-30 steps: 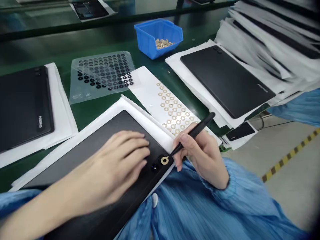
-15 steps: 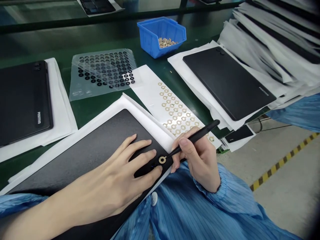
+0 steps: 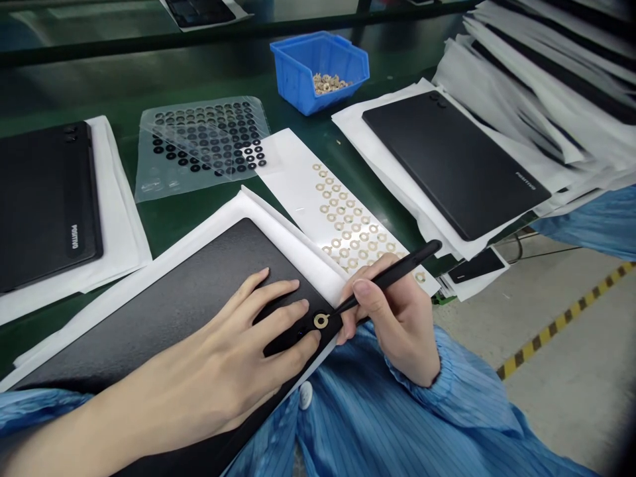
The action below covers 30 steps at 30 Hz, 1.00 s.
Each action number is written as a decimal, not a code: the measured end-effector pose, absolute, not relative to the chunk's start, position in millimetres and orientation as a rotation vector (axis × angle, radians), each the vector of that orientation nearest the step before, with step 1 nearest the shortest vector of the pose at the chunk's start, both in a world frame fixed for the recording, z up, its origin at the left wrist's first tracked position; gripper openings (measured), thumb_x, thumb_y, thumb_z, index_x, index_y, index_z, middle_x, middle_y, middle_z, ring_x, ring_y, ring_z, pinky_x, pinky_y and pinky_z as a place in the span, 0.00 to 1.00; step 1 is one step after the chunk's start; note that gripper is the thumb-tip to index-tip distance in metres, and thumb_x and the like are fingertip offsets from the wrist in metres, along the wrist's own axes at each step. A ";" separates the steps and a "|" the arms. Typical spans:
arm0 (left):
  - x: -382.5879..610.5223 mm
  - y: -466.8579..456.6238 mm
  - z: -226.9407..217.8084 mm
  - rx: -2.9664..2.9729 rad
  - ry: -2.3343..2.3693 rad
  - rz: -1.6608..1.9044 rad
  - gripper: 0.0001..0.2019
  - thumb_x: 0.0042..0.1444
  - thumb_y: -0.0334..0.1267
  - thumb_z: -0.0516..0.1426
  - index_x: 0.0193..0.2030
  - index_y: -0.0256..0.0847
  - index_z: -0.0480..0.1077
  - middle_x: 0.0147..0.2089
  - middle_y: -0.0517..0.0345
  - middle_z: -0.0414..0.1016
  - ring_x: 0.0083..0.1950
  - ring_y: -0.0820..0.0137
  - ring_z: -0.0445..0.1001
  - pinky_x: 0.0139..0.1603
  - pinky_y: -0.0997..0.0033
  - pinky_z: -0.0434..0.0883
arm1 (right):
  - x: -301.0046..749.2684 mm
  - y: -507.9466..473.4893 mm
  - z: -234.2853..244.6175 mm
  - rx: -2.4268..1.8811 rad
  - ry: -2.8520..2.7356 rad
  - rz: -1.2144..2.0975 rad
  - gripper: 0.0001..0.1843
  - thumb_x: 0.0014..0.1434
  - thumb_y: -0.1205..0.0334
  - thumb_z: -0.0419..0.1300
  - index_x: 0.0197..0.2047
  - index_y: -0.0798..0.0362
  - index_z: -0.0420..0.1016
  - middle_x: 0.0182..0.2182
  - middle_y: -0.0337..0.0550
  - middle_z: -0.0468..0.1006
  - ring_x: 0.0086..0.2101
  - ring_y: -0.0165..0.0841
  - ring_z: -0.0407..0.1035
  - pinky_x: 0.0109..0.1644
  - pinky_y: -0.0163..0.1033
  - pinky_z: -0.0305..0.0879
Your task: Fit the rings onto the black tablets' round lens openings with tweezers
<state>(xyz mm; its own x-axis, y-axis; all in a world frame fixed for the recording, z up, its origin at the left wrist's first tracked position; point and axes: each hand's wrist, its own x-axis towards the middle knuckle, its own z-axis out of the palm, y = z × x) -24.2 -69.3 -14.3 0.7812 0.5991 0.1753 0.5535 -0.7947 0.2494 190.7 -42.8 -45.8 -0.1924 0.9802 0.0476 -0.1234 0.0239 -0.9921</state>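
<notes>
A black tablet (image 3: 163,311) lies back up on white paper, close to me. My left hand (image 3: 238,361) rests flat on it with fingers spread, its fingertips beside the camera corner. A gold ring (image 3: 320,320) sits on that corner. My right hand (image 3: 392,318) pinches a black stylus-like tool (image 3: 392,275), and the tool's tip touches the tablet right beside the ring.
A white strip with several gold rings (image 3: 342,222) lies just behind the tablet. Further back are a clear sheet of black rings (image 3: 203,146) and a blue bin (image 3: 320,66) of rings. More black tablets lie left (image 3: 42,199) and right (image 3: 452,162). Stacked sheets (image 3: 546,86) fill the far right.
My left hand's fingers spread apart and slid toward the camera corner. The tool tip and ring stay at the same spot.
</notes>
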 end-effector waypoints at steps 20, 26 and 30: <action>-16.3 -71.6 -17.5 2.883 0.956 0.269 0.20 0.65 0.31 0.50 0.64 0.34 0.60 0.55 0.50 0.69 0.63 0.48 0.60 0.64 0.36 0.55 | 198.9 -52.3 -51.4 -0.857 -1.484 1.138 0.06 0.63 0.70 0.54 0.42 0.50 0.65 0.33 0.39 0.71 0.22 0.27 0.72 0.23 0.36 0.70; -14.7 -72.9 -17.8 2.931 0.987 0.228 0.20 0.65 0.30 0.49 0.63 0.34 0.61 0.55 0.48 0.69 0.63 0.46 0.59 0.63 0.33 0.55 | 197.8 -53.3 -50.1 -0.885 -1.496 1.140 0.08 0.62 0.70 0.55 0.42 0.48 0.64 0.33 0.39 0.71 0.24 0.28 0.72 0.25 0.37 0.72; -16.2 -72.0 -19.0 2.918 1.004 0.259 0.21 0.64 0.30 0.50 0.63 0.37 0.62 0.55 0.50 0.69 0.63 0.44 0.58 0.63 0.32 0.56 | 196.8 -54.5 -47.9 -0.917 -1.541 1.101 0.08 0.62 0.71 0.55 0.41 0.48 0.63 0.31 0.38 0.71 0.23 0.27 0.71 0.25 0.36 0.71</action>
